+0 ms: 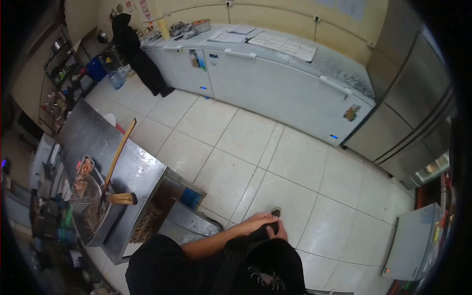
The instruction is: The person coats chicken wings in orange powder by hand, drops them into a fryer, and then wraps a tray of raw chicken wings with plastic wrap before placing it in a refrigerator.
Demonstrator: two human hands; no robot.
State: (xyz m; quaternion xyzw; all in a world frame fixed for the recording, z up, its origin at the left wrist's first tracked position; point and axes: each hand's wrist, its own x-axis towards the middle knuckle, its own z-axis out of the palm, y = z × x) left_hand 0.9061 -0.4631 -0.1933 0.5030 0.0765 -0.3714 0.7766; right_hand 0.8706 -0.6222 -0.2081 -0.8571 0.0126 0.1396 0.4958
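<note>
Head view: at 6 o'clock, left hand (pixel 260 222) and right hand (pixel 278 231) close together, with black cloth (pixel 258 233) right between. Too dark to tell if pinching it or just touching. Near the hands, a shoe (pixel 276 212) on pale floor tiles (pixel 290 189). Toward 8 o'clock, a shiny metal counter (pixel 142 164) and a wire strainer (pixel 86 189). At 12, long white freezers (pixel 265 78). Near 10, a person in black (pixel 135 54).
</note>
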